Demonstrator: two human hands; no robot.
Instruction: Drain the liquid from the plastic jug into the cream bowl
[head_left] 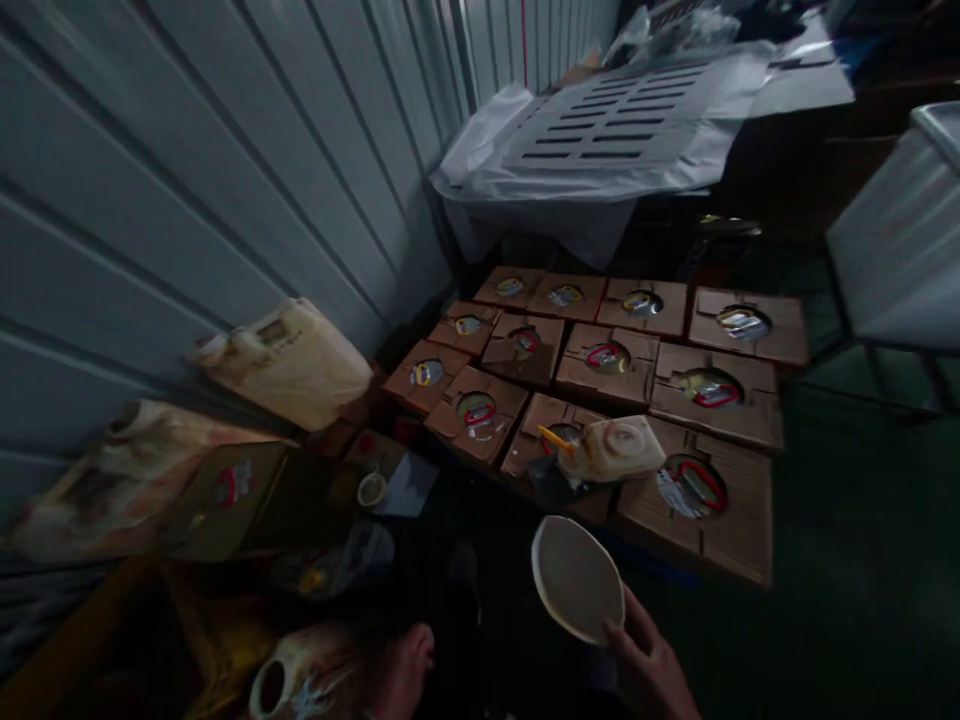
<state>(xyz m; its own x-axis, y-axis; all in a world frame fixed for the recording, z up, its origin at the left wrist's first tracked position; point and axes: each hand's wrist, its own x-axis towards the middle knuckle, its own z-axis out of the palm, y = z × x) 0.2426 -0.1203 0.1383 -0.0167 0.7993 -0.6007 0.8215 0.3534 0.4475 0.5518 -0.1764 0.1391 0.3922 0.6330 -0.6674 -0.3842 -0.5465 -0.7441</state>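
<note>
My right hand [649,655] grips the rim of a pale round bowl [576,578], thumb at its lower edge; its inside faces me and no contents can be made out. At the bottom, my left hand [409,665] is closed at the right side of a stained white plastic jug [319,665]. The jug's open mouth points to the left. Part of this grip is dark and hidden. Ahead of the bowl, another stained plastic jug [619,447] lies on the cartons with a yellow-handled tool [555,438] beside its neck.
Rows of cardboard cartons [727,545] with round cut-outs showing red or yellow handles fill the middle. Stained canisters [300,365] and a metal tin [225,495] stand at left by the corrugated wall [225,180]. A small cup [371,489] sits nearby. Behind is a sheet-covered table [577,180].
</note>
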